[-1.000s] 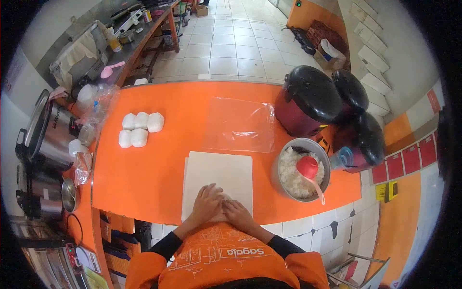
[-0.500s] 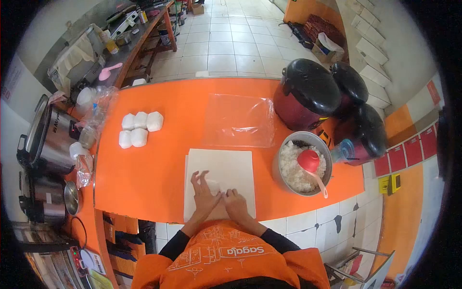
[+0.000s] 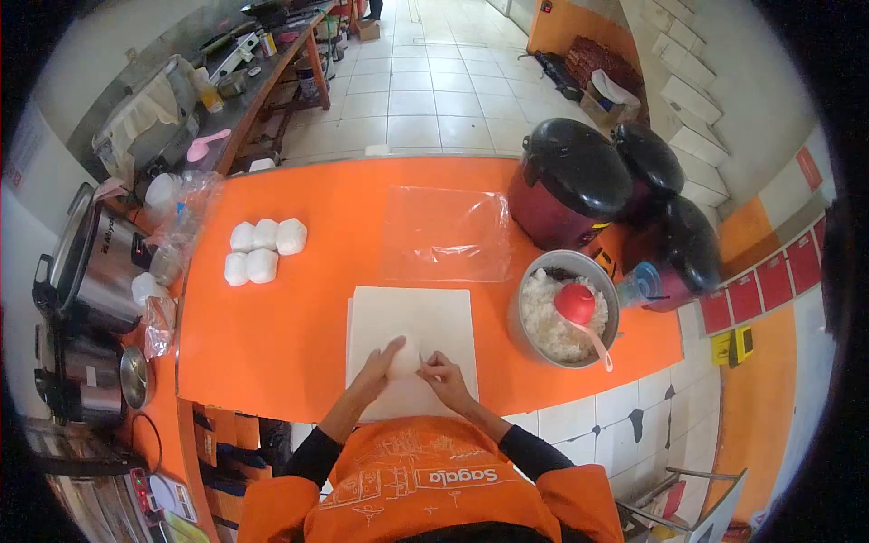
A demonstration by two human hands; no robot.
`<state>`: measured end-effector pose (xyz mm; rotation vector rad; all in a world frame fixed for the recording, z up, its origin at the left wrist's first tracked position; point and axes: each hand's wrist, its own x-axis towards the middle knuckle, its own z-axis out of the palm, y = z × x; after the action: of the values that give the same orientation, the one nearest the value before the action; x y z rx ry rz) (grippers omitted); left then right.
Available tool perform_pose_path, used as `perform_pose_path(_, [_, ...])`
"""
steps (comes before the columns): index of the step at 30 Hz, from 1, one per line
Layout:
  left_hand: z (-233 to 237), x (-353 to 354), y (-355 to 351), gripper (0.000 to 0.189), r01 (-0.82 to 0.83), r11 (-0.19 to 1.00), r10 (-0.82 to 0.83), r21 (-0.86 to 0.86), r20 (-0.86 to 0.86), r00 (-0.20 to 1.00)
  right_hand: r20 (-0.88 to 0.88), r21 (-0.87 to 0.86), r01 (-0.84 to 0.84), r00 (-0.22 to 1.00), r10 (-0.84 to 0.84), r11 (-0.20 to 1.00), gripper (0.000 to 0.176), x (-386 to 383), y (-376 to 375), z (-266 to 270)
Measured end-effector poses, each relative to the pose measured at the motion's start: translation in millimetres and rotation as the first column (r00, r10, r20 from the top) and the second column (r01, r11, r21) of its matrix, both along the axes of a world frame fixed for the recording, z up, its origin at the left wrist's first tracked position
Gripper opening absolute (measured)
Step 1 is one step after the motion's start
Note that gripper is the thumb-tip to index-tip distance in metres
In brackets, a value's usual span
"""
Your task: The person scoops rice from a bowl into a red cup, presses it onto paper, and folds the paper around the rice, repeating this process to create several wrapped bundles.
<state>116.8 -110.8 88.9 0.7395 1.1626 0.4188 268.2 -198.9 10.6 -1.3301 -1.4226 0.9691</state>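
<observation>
A rounded white packet (image 3: 406, 358) rests on a stack of pale paper sheets (image 3: 412, 312) at the table's front edge. My left hand (image 3: 375, 369) is closed on the packet's left side. At its right side my right hand (image 3: 444, 376) has its fingers pinched together; what they hold, if anything, is too small to make out. Several white wrapped packets (image 3: 262, 265) lie grouped at the table's left. A metal pot (image 3: 520, 330) of white rice stands to the right, with a red scoop (image 3: 576, 303) in it.
A clear plastic sheet (image 3: 444, 231) lies behind the paper on the orange table (image 3: 272, 344). Dark red cookers with black lids (image 3: 577, 167) stand at the back right. Steel cookers (image 3: 104, 258) and plastic bags (image 3: 190, 213) occupy the left side.
My left hand's fingers, raised and spread before, have come down around the packet. My right hand has shifted slightly right. The view has tilted a little.
</observation>
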Motion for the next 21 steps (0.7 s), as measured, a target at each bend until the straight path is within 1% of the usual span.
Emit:
perform_pose_path(1, [-12, -2, 0, 0.059, -0.055, 0.989, 0.093, -0.138, 0.284, 0.954, -0.113, -0.020, 0.048, 0.992, -0.050, 0.999, 0.006, -2, 5, 10])
perform_pose_path(2, [-23, -5, -3, 0.057, -0.066, 0.956, 0.214, -0.285, 0.527, 0.822, -0.225, -0.047, 0.092, 0.969, -0.100, 0.995, 0.006, -5, 8, 17])
perform_pose_path(3, [-29, -3, -10, 0.057, -0.149, 0.981, 0.190, -0.122, 0.488, 0.852, -0.239, -0.068, 0.086, 0.966, -0.099, 0.994, 0.009, -8, 9, 13])
perform_pose_path(4, [-30, 3, -18, 0.056, -0.217, 0.975, 0.171, 0.053, 0.444, 0.880, -0.253, -0.083, 0.080, 0.962, -0.099, 0.993, 0.012, -12, 12, 6])
perform_pose_path(5, [-30, 8, -20, 0.056, -0.259, 0.956, 0.185, 0.138, 0.403, 0.896, -0.267, -0.099, 0.073, 0.959, -0.097, 0.992, 0.016, -17, 14, 0])
perform_pose_path(6, [-26, 13, -22, 0.056, -0.295, 0.929, 0.204, 0.223, 0.357, 0.912, -0.391, -0.154, 0.052, 0.914, -0.109, 0.987, 0.019, -24, 14, 2])
perform_pose_path(8, [2, 15, -23, 0.055, -0.351, 0.912, 0.289, 0.213, 0.274, 0.917, -0.612, -0.251, -0.022, 0.778, -0.141, 0.968, 0.024, -41, 13, 15])
perform_pose_path(9, [-2, 11, -18, 0.052, -0.318, 0.904, 0.248, 0.284, 0.257, 0.934, -0.530, -0.361, -0.075, 0.837, -0.138, 0.930, 0.033, -44, 14, 16])
perform_pose_path(10, [-13, 1, -14, 0.049, -0.285, 0.892, 0.211, 0.351, 0.234, 0.949, -0.518, -0.285, -0.127, 0.855, -0.041, 0.950, 0.039, -44, 17, 20])
perform_pose_path(12, [-59, -28, -5, 0.044, -0.120, 0.802, 0.101, 0.585, 0.065, 0.993, -0.473, -0.135, -0.240, 0.868, 0.150, 0.961, 0.056, -42, 19, 30])
perform_pose_path(13, [-101, -50, 0, 0.041, 0.030, 0.699, 0.051, 0.715, -0.092, 0.994, -0.499, -0.168, -0.287, 0.850, 0.169, 0.943, 0.062, -41, 20, 37])
perform_pose_path(14, [-111, -64, 7, 0.037, -0.249, 0.902, 0.153, 0.353, 0.278, 0.948, -0.527, -0.203, -0.333, 0.830, 0.184, 0.921, 0.069, -41, 21, 45])
perform_pose_path(15, [-122, -78, 14, 0.035, -0.465, 0.874, 0.470, -0.143, 0.493, 0.732, -0.555, -0.234, -0.379, 0.808, 0.197, 0.895, 0.078, -40, 22, 49])
perform_pose_path(16, [-102, -90, 20, 0.036, -0.492, 0.870, 0.448, -0.031, 0.469, 0.761, -0.524, -0.220, -0.392, 0.820, 0.231, 0.893, 0.081, -39, 22, 49])
perform_pose_path(17, [-80, -107, 21, 0.037, -0.510, 0.856, 0.428, 0.084, 0.438, 0.790, -0.491, -0.204, -0.407, 0.829, 0.266, 0.891, 0.084, -37, 23, 49])
perform_pose_path(18, [-70, -124, 29, 0.038, -0.441, 0.854, 0.369, 0.276, 0.276, 0.888, -0.459, -0.186, -0.422, 0.836, 0.301, 0.887, 0.087, -35, 24, 48])
perform_pose_path(19, [-60, -140, 38, 0.039, -0.336, 0.834, 0.337, 0.438, 0.078, 0.938, -0.469, -0.213, -0.440, 0.829, 0.304, 0.872, 0.086, -32, 24, 49])
perform_pose_path(20, [-61, -159, 49, 0.040, -0.078, 0.810, 0.287, 0.581, -0.277, 0.917, -0.480, -0.241, -0.461, 0.821, 0.308, 0.854, 0.085, -28, 20, 51])
perform_pose_path(21, [-64, -172, 54, 0.041, 0.209, 0.771, 0.264, 0.602, -0.601, 0.755, -0.491, -0.270, -0.484, 0.813, 0.314, 0.832, 0.085, -25, 16, 53])
